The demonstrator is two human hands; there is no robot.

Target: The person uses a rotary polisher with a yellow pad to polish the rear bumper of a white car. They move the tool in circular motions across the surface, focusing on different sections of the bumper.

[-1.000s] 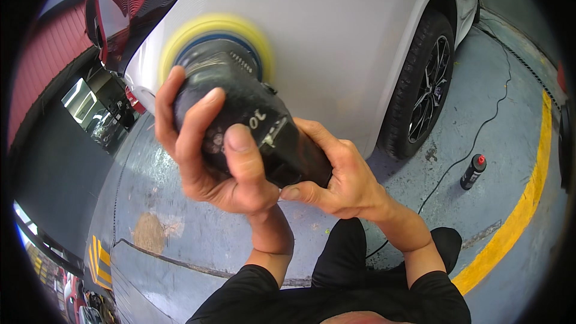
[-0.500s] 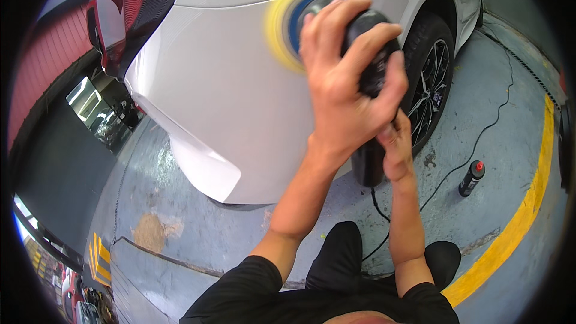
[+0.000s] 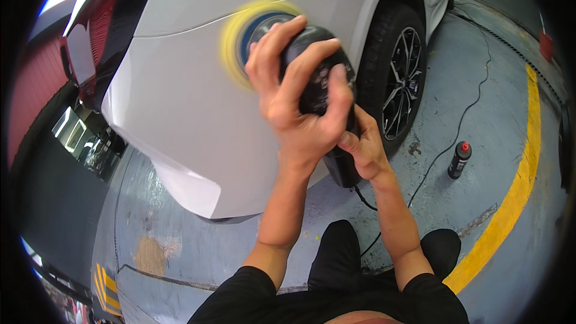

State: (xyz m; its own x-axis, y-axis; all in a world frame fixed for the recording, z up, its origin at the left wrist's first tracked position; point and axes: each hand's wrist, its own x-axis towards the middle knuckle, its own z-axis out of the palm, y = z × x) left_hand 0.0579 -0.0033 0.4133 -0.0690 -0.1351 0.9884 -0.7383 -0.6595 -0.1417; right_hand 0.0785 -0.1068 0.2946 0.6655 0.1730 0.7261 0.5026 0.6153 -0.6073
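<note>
My left hand [image 3: 300, 99] wraps over the head of a black rotary polisher [image 3: 315, 87]. Below it, my right hand [image 3: 366, 147] is closed around the polisher's body, from whose end a black cord hangs. The round yellow foam pad [image 3: 233, 45], blurred and on a blue backing, sits against the white car's body panel [image 3: 198, 102], under a crease line, left of the wheel arch. My fingers hide part of the tool's head.
A wheel [image 3: 402, 84] is right of the pad; a tail light [image 3: 96, 72] is upper left. On the blue-grey floor stand a black red-capped bottle [image 3: 459, 159] and a long cord [image 3: 462, 117], beside a yellow line [image 3: 513, 198]. Dark knees [image 3: 333, 252] are below.
The polisher moved from the panel's left up and rightward half a second ago, and is now slightly left and lower again, both hands still gripping it. The camera's view has shifted slightly.
</note>
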